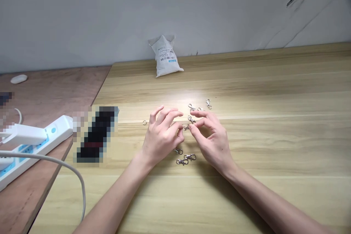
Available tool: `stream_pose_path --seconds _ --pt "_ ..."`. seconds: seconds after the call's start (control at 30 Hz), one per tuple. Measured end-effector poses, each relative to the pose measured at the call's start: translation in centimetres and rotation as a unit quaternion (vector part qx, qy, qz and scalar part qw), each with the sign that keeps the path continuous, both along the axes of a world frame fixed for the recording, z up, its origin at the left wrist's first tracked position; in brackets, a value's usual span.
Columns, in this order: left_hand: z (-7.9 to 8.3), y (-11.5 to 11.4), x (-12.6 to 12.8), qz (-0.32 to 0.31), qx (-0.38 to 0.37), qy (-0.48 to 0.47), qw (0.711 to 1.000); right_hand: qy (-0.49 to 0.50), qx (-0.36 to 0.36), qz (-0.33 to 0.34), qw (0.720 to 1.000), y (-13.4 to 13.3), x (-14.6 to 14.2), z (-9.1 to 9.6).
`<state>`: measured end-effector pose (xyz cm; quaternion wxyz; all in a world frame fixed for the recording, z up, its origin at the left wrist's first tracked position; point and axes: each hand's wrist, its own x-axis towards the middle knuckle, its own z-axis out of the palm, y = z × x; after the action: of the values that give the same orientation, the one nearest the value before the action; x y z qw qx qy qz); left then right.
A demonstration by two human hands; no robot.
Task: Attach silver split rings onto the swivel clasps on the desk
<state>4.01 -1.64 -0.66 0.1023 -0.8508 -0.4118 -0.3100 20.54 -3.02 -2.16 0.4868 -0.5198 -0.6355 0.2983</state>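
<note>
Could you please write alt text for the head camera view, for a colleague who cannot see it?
The left hand and right hand curl in around a small metal clasp above a wooden table. More clasps and a ring lie scattered around them. A white bag leans against the wall, and a white power strip lies at left.

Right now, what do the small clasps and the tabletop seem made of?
The clasps look like shiny metal, perhaps plated, going by their bright silvery glint. The tabletop looks like wood or wood-look laminate: pale straight grain under a smooth, softly glossy sheen.
</note>
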Motion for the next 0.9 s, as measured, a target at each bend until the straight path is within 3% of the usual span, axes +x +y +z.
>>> stream_pose_path --seconds 0.3,0.63,0.9 --pt "0.0 -0.5 1.3 0.029 0.083 0.05 0.995 0.08 0.004 -0.064 0.995 -0.1 -0.7 0.2" --pt "0.1 -0.4 0.7 0.036 0.098 0.051 0.993 0.056 -0.035 -0.046 0.997 0.3 -0.5 0.3" --pt "0.0 0.0 -0.1 0.011 0.139 0.054 0.989 0.083 -0.139 -0.004 0.987 0.7 -0.2 0.9"
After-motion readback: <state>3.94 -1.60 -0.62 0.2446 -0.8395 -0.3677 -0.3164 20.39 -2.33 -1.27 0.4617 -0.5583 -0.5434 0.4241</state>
